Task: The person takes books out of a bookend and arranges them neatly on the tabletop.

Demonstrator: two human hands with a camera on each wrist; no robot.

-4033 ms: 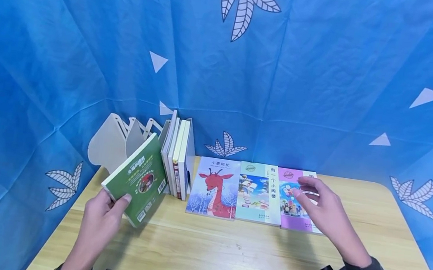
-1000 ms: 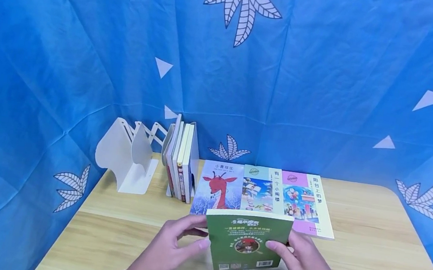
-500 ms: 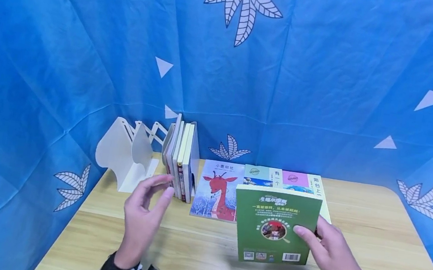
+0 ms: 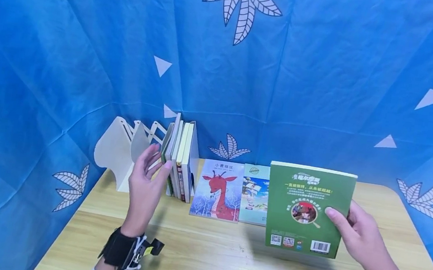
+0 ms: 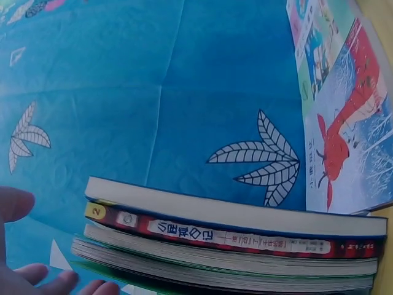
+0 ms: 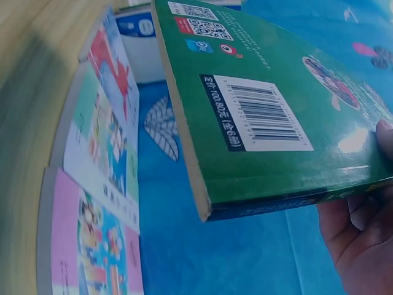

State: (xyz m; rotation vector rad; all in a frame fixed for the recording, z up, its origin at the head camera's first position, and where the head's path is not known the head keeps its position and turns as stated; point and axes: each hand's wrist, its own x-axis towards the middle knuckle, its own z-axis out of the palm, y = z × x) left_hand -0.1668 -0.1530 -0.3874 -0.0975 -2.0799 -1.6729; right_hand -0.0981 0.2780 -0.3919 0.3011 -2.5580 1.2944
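Observation:
My right hand (image 4: pixel 366 246) grips the right edge of a green book (image 4: pixel 303 235), thumb on its back cover and fingers behind. The book is held up above the table, hiding the pink book in the head view; the right wrist view shows that pink book (image 6: pixel 98 246) lying flat. My left hand (image 4: pixel 147 185) holds nothing, its fingers loosely bent beside a row of upright books (image 4: pixel 182 158). In the left wrist view a red-spined book (image 5: pixel 233 236) shows among that row, with left fingers (image 5: pixel 61 283) at the lower left.
A white folding bookend rack (image 4: pixel 115 151) stands at the table's back left. The deer-cover book (image 4: pixel 217 194) and a light green book (image 4: pixel 254 195) lie flat along the back. Behind the wooden table (image 4: pixel 224 263) hangs a blue curtain (image 4: pixel 307 97).
Four seconds ago my left hand held the green book; it passed to the right hand, which has since carried it rightward and up. The left hand let go and moved left to the upright books.

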